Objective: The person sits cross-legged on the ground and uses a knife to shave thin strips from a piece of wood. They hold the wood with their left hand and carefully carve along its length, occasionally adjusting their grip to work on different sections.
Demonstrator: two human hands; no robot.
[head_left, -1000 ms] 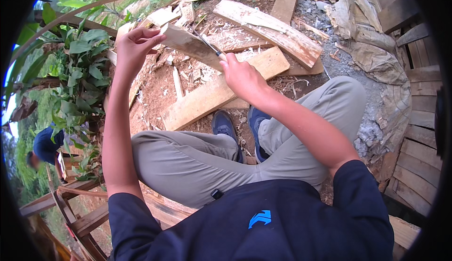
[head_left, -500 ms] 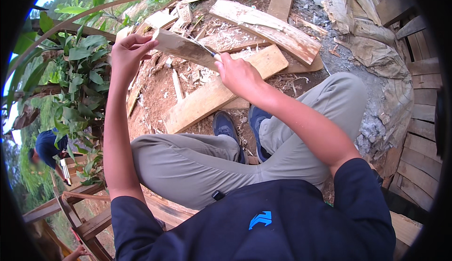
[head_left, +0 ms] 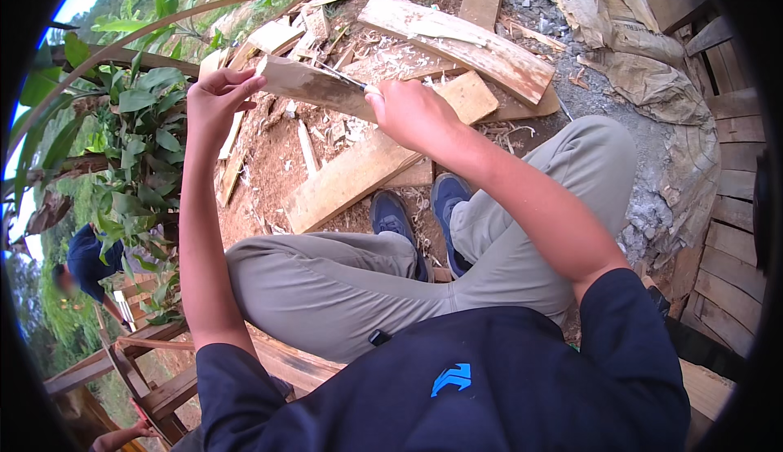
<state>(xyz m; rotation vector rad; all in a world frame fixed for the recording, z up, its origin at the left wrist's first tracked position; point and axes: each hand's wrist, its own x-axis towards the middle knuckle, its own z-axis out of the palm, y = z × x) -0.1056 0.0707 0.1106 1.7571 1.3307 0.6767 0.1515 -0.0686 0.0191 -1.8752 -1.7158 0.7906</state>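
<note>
A flat strip of wood (head_left: 314,87), pale with a darker patch, is held up in front of me. At its left end the fingers of my left hand (head_left: 218,103) are closed in a pinch. My right hand (head_left: 418,115) is wrapped around the handle of a knife (head_left: 342,76). The thin blade points left and lies along the strip's upper edge. The strip's right end is partly hidden by my right hand.
Below lie a plank (head_left: 359,176), a whitish rough board (head_left: 457,40) and scattered shavings. Crumpled paper sacks (head_left: 644,85) are at the right. Leafy plants (head_left: 147,126) stand at the left. Another person (head_left: 91,260) bends over farther left; another hand (head_left: 143,429) shows lower left.
My right hand has moved slightly away from me and turned a little with the knife, the blade shifting left along the strip's edge. My left hand has moved slightly left, still at the strip's end.
</note>
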